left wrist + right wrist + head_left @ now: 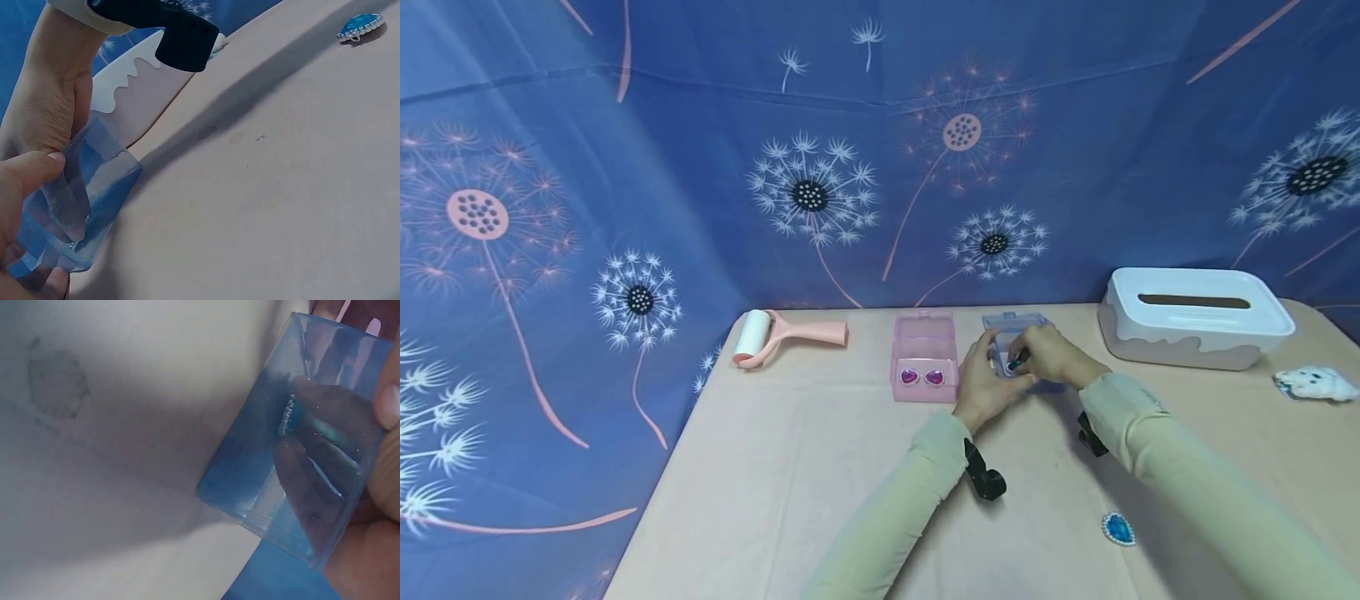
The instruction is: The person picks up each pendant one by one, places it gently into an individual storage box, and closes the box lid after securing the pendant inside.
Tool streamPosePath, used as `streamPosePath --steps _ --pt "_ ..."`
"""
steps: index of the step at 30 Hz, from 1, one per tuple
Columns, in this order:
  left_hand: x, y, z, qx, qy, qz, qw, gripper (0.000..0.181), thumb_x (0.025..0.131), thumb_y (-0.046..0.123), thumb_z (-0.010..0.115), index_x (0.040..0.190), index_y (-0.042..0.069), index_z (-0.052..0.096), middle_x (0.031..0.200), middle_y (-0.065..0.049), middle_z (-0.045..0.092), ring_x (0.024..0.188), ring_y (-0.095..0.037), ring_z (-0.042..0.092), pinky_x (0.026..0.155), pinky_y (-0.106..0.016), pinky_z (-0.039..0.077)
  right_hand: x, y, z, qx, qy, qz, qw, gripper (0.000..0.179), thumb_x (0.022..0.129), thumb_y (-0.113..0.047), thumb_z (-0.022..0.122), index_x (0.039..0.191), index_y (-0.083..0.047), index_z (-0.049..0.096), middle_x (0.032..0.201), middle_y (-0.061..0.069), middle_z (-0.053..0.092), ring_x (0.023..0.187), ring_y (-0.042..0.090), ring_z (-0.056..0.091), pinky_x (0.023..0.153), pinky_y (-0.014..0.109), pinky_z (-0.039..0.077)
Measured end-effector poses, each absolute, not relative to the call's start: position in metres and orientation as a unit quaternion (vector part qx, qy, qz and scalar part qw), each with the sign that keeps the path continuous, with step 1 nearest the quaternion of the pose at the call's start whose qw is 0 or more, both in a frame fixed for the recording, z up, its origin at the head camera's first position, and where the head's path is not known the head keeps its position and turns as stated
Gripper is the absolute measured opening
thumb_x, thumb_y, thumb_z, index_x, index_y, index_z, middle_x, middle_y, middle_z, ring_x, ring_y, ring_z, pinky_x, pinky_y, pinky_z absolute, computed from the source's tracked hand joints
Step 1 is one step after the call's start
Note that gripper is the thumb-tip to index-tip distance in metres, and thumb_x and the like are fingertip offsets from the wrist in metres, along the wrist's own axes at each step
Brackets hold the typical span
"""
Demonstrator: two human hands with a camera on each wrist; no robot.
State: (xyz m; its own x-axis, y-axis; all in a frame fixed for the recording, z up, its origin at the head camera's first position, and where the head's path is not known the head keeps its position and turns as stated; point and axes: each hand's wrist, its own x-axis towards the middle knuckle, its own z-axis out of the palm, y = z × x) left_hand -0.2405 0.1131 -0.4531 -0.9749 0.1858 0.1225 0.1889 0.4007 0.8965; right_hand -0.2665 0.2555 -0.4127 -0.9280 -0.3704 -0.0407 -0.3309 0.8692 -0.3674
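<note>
My left hand (pixel 983 382) grips a small see-through blue box (pixel 112 181), its thumb and fingers on opposite sides. The box's lid (pixel 1015 320) stands open at the back. My right hand (pixel 1051 353) reaches down inside the box, its fingertips pinching a blue gem with a silver beaded edge (pixel 290 416), seen through the wall in the right wrist view. Left of the hands, an open pink box (pixel 923 392) holds two magenta gems (pixel 922 377) with pale rims. Another blue gem with a beaded rim (pixel 1118 529) lies on the table below my right forearm.
A pink-handled lint roller (pixel 797 332) lies at the back left of the table (pixel 760 483). At the back right stands a white-topped tissue box (pixel 1195 321), with a small white patterned bundle (pixel 1315 383) beside it. A blue dandelion-print cloth (pixel 880 167) hangs behind.
</note>
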Motion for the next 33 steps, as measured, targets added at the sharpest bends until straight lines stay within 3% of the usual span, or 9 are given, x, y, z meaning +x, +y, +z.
streamPosePath --steps 8,15,23,26,31,33 --pt "-0.24 0.113 -0.453 -0.105 -0.83 -0.548 -0.009 0.088 0.069 0.029 0.087 0.144 0.018 0.043 0.132 -0.006 0.058 0.119 -0.021 0.057 0.095 -0.028 0.05 -0.247 0.265 -0.392 -0.206 0.962 -0.179 -0.006 0.015 0.081 -0.001 0.071 0.095 0.004 0.073 0.091 0.018 0.073 0.086 0.034 0.07 0.078 0.047 0.057" --pt "-0.239 0.115 -0.453 -0.1 -0.831 -0.547 -0.016 0.086 0.071 0.027 0.086 0.144 0.019 0.042 0.133 -0.006 0.057 0.12 -0.021 0.056 0.096 -0.031 0.05 -0.209 0.286 -0.371 -0.248 0.952 -0.167 -0.071 0.016 0.08 0.001 0.071 0.096 0.002 0.072 0.095 0.016 0.072 0.084 0.03 0.068 0.067 0.04 0.059" --pt "-0.238 0.117 -0.453 -0.099 -0.828 -0.552 -0.027 0.087 0.069 0.025 0.087 0.144 0.019 0.043 0.134 -0.006 0.057 0.122 -0.022 0.055 0.1 -0.032 0.048 -0.144 0.297 -0.387 -0.279 0.937 -0.162 -0.135 0.025 0.07 0.001 0.078 0.092 -0.008 0.07 0.1 0.009 0.069 0.086 0.022 0.066 0.06 0.025 0.056" --pt "-0.239 0.117 -0.453 -0.104 -0.826 -0.554 -0.024 0.088 0.069 0.024 0.087 0.144 0.018 0.042 0.133 -0.007 0.057 0.121 -0.022 0.056 0.1 -0.033 0.048 -0.119 0.298 -0.398 -0.289 0.938 -0.157 -0.11 0.03 0.068 -0.006 0.083 0.094 -0.013 0.07 0.102 0.002 0.067 0.087 0.016 0.065 0.064 0.026 0.057" --pt "-0.24 0.115 -0.453 -0.096 -0.828 -0.551 -0.021 0.088 0.07 0.024 0.087 0.145 0.019 0.041 0.134 -0.006 0.057 0.122 -0.021 0.055 0.101 -0.034 0.048 -0.087 0.296 -0.414 -0.279 0.947 -0.161 0.001 0.032 0.07 -0.028 0.084 0.098 -0.022 0.07 0.105 -0.008 0.064 0.092 0.008 0.063 0.074 0.03 0.059" --pt "-0.24 0.115 -0.454 -0.096 -0.83 -0.549 -0.02 0.088 0.07 0.025 0.087 0.145 0.019 0.041 0.133 -0.005 0.057 0.122 -0.021 0.055 0.101 -0.034 0.048 -0.078 0.297 -0.42 -0.262 0.951 -0.159 0.04 0.032 0.071 -0.033 0.083 0.099 -0.024 0.07 0.107 -0.009 0.062 0.093 0.01 0.063 0.075 0.032 0.058"
